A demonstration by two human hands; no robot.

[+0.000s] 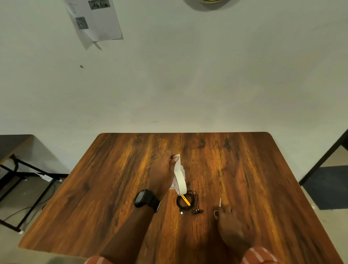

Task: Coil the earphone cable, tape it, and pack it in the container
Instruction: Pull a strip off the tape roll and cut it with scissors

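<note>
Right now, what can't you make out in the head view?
- Container: none visible; a round object is cut off by the top edge.
- Scissors: handles mostly hidden under the right hand.
- Tape roll: print too small to read.
- Earphone cable: coil's far side hidden by the roll.

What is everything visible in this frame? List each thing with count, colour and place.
table: 1, brown wood grain, centre
tape roll: 1, white, hanging from its pulled end, held up over the table
earphone cable: 1, black with yellow remote, coiled on table below the roll
scissors: 1, small, silver, in right hand
paper sheet: 1, white, printed, on wall upper left
side table: 1, dark, far left
watch: 1, black, left wrist
hands: left hand pinching tape end; right hand on scissors
</note>
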